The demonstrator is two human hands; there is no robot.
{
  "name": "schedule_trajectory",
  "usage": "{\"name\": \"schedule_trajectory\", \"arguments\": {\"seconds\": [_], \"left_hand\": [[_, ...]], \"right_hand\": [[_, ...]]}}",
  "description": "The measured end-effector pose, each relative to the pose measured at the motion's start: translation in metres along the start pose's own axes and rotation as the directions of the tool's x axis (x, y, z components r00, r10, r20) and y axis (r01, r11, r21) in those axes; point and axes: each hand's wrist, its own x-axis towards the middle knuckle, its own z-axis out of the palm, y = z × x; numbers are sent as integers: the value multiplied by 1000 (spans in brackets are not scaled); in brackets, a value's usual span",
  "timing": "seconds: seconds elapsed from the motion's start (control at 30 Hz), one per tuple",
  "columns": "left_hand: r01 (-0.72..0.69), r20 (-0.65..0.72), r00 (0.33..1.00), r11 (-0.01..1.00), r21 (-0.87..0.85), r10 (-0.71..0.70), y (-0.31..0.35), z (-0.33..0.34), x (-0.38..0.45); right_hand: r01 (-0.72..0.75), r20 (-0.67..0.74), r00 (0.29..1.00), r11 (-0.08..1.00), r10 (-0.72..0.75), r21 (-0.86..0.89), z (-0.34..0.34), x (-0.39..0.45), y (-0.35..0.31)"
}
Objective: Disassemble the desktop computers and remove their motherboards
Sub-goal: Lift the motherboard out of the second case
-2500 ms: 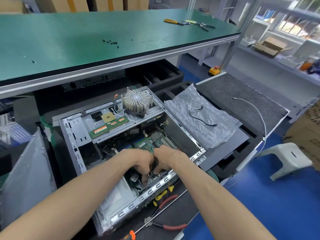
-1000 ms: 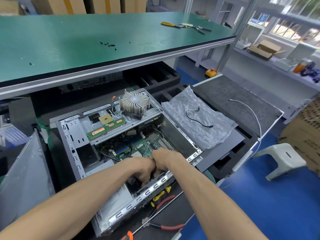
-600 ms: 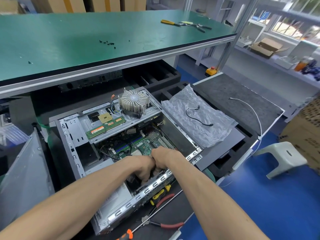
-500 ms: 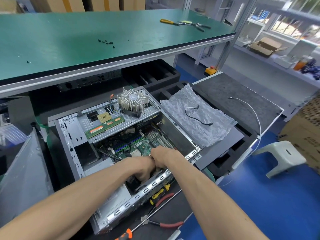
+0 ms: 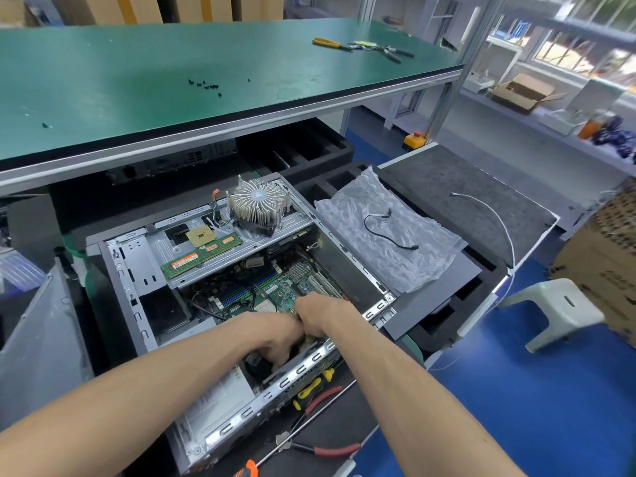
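Observation:
An open desktop case [image 5: 303, 368] lies on its side on black foam below the bench. Its green motherboard [image 5: 278, 294] shows in the bottom of the case. A round finned heat sink [image 5: 258, 204], a loose processor [image 5: 200, 236] and a memory stick [image 5: 203, 253] rest on the grey drive bracket [image 5: 165, 249]. My left hand [image 5: 275, 339] and my right hand [image 5: 320, 311] are pressed together inside the case, just behind its front rail. Both have curled fingers reaching down around a dark part. The fingertips and that part are mostly hidden.
Yellow-handled pliers [image 5: 309, 390], red-handled pliers [image 5: 330, 451] and a long screwdriver [image 5: 249, 469] lie in front of the case. Bubble wrap [image 5: 385, 242] with a black cable [image 5: 389, 232] lies to the right. Small screws [image 5: 204, 85] sit on the green bench [image 5: 137, 80]. A white stool [image 5: 557, 311] stands on the floor.
Both hands stay clasped at the same spot near the front rail, shifting only slightly. Nothing has come out of the case.

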Motion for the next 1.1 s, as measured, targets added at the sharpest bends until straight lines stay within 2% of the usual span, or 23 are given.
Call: {"name": "schedule_trajectory", "arguments": {"seconds": [0.33, 0.47, 0.63, 0.8, 1.1], "left_hand": [[37, 24, 999, 999, -5, -37, -1, -3, 2], [30, 5, 1000, 998, 50, -30, 2, 2, 2], [28, -1, 1000, 999, -28, -28, -3, 1, 3], [-43, -16, 999, 998, 48, 43, 1, 1, -3], [-14, 31, 999, 998, 56, 13, -5, -5, -5]], "right_hand": [[-13, 13, 1000, 1000, 13, 28, 3, 6, 1], [-8, 4, 1000, 1000, 8, 18, 5, 7, 1], [-8, 13, 1000, 1000, 7, 18, 2, 6, 1], [9, -7, 1000, 1000, -9, 6, 3, 3, 0], [13, -9, 1000, 1000, -13, 16, 4, 6, 3]]}}
